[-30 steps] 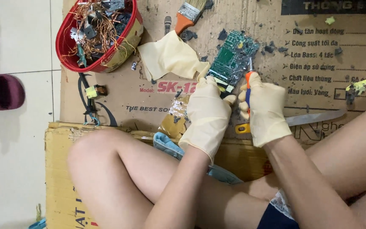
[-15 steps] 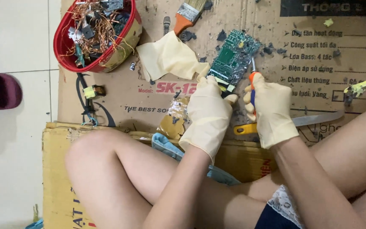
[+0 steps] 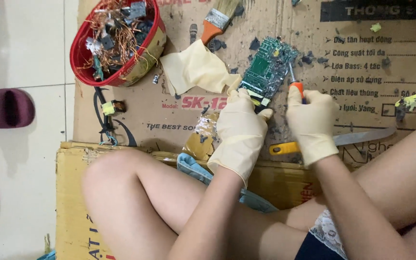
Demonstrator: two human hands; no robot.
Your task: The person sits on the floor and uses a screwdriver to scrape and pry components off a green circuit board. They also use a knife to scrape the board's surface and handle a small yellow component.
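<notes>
1. Lying under both hands, the flattened cardboard sheet [image 3: 169, 120] covers the floor and is littered with dark chips.
2. Beyond the left hand and off to its outer side stands a red bowl [image 3: 80, 62] heaped with copper wire and small parts.
3. Just past the left fingertips lies a spare cream glove [image 3: 193, 72], with an orange-handled paintbrush [image 3: 216, 21] further out.
4. The green circuit board [image 3: 268, 70] lies flat in front of both hands, its near end under the left fingers.
5. The left hand [image 3: 239, 132], gloved, is closed over that near end, pinning it down.
6. The right hand [image 3: 311, 125], gloved, is clamped round an orange-handled screwdriver [image 3: 294, 84], tip on the board's right edge.
7. A yellow-handled knife [image 3: 333, 142] lies just under the right wrist.
8. Risk, as I judge it: the tip could skid off the board toward the left fingers, or a wrist could brush the blade.
</notes>
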